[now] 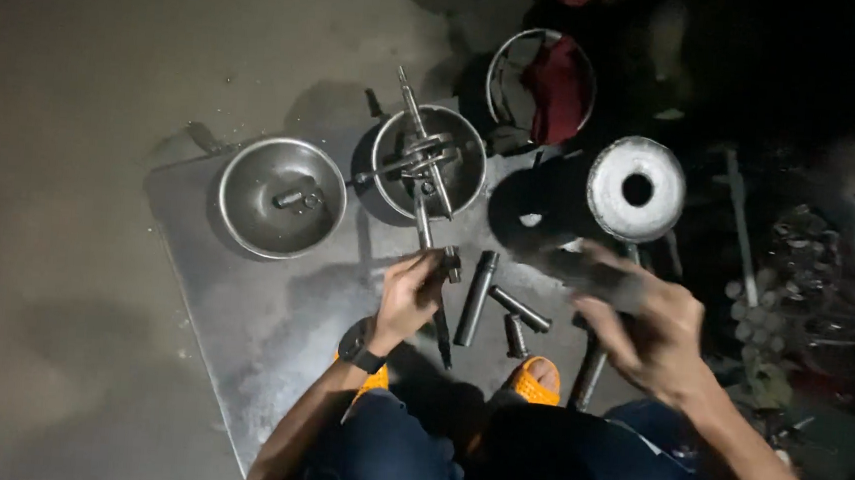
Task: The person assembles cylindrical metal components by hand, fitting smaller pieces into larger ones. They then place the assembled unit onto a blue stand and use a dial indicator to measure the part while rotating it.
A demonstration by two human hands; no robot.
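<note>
My left hand, with a dark watch on the wrist, grips a long metal ratchet-like tool whose shaft points up toward the middle steel bowl. My right hand is blurred, fingers spread, beside a dark blurred object near a round silver part with a centre hole; whether it holds anything I cannot tell. Three dark sockets lie on the metal sheet between my hands.
A steel bowl at left holds small parts. The middle bowl holds a cross wrench. A bowl with a red cloth stands behind. Dark clutter fills the right side. My orange sandals rest on the sheet's near edge.
</note>
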